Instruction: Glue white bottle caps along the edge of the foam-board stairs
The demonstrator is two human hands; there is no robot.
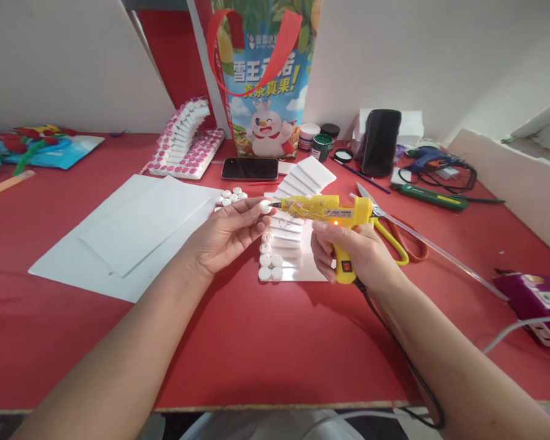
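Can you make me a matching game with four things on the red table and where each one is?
Things:
1. yellow glue gun
2. small white disc
3. black phone
4. scissors

Places:
A. lying flat in front of the cartoon bag
B. pinched in the fingers of the left hand
C. on the table just right of the glue gun, blades open
D. gripped in the right hand, nozzle pointing left

Pairs: 1-D, 2-B, 3-A, 4-C
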